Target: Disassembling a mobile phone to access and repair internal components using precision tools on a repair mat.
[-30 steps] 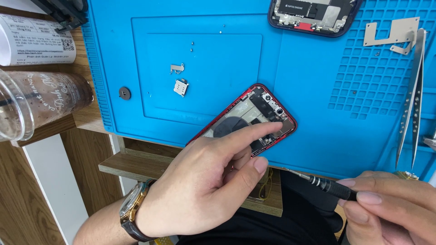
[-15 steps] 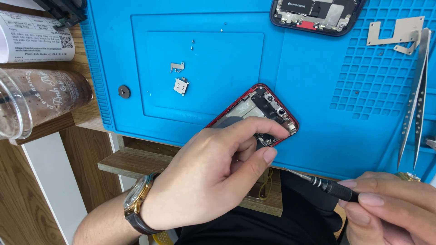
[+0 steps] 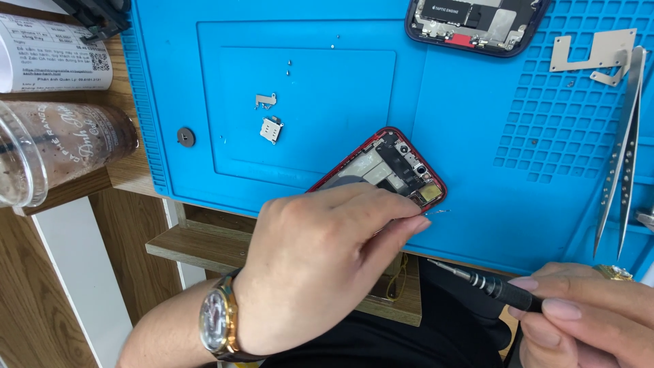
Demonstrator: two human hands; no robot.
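1. Left hand (image 3: 320,272) lies over the lower part of the red-framed opened phone (image 3: 395,167) on the blue mat (image 3: 477,136); fingers curled together, tips at the phone's near edge — pressing it down.
2. Compared with a second ago, the index finger is no longer stretched across the phone; more of its insides show.
3. Right hand (image 3: 586,317) pinches a black screwdriver (image 3: 487,283) between thumb and fingers, tip pointing left, off the mat — hardly moved.
4. Tweezers (image 3: 623,143) and small metal parts (image 3: 269,116) lie unchanged.
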